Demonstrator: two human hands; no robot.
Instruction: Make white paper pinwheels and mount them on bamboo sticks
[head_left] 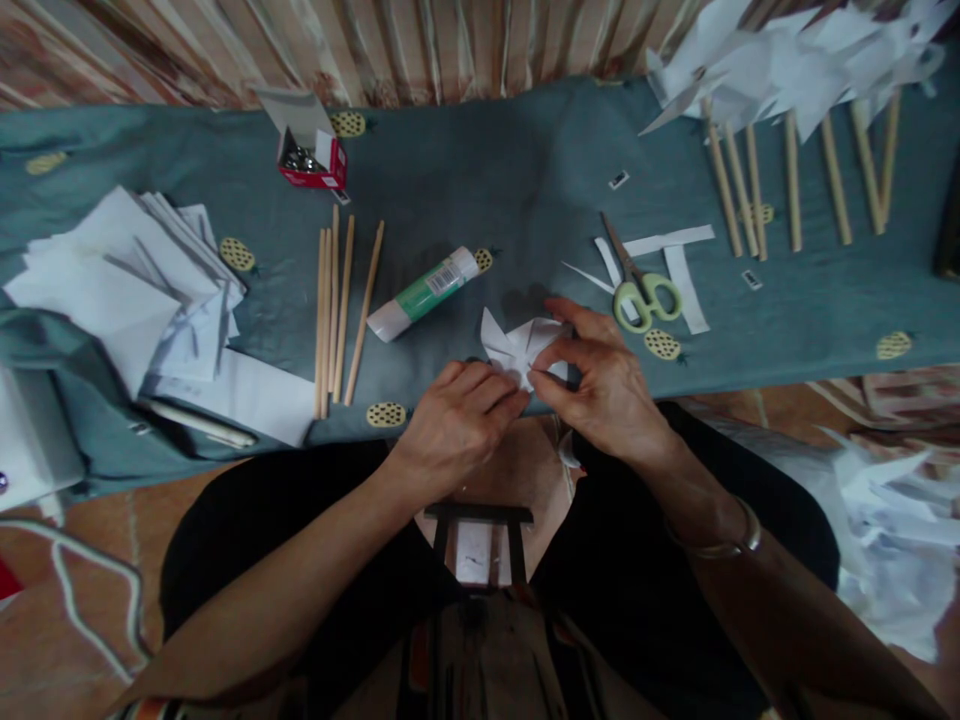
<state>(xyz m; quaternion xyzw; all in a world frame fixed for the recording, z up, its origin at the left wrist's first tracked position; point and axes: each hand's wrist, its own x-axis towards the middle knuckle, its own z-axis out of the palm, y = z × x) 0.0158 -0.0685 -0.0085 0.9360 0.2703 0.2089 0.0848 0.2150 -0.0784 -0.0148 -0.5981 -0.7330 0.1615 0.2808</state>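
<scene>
A folded white paper pinwheel (517, 348) is held between both hands at the table's front edge. My left hand (466, 415) has its fingers closed on the pinwheel's lower left side. From the right, my right hand (596, 375) pinches the paper near its centre with thumb and forefinger; whether a small pin is there is hidden. Green-handled scissors (641, 290) lie just beyond my right hand, on several white paper strips (684, 285). A glue stick (425, 293) with a green label rests to the left of the pinwheel.
Several wooden sticks (346, 310) lie left of the glue stick. Behind them stands an open red box of metal pins (313, 165). Stacked paper sheets (127, 270) and a pen (199, 422) are at the left. Pinwheels on sticks (795, 70) lie at the back right.
</scene>
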